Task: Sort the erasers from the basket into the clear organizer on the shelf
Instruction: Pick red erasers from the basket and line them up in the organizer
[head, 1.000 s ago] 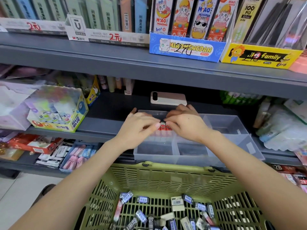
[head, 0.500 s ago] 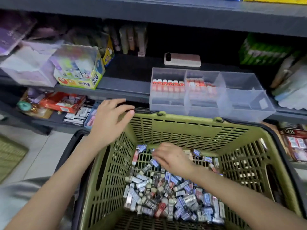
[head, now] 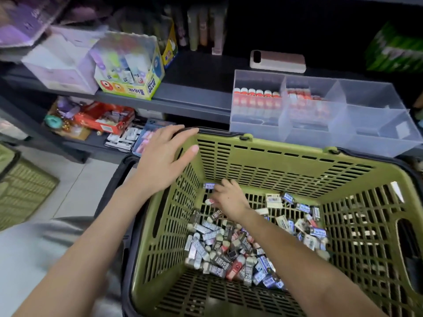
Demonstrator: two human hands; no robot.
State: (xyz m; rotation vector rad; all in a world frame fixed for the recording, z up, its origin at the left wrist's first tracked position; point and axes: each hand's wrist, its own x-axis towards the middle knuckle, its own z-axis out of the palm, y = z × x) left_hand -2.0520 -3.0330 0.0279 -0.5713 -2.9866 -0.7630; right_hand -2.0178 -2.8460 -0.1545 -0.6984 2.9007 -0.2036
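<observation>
Erasers (head: 219, 257): small, paper-sleeved, multicoloured.

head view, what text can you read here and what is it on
"POWER GLUE": side of the glue box
"파워풀": front of the same box
"2B": several dark erasers in the basket
Too blurred to read: the labels on the red erasers in the organizer, the barcode sticker, the blue wrappers.

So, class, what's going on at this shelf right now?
A person is mid-sort. The right hand reaches into the green basket among the loose erasers; whether it holds one is unclear. The left hand lies open over the basket's corner. The clear organizer on the shelf already holds red erasers in two compartments.
</observation>
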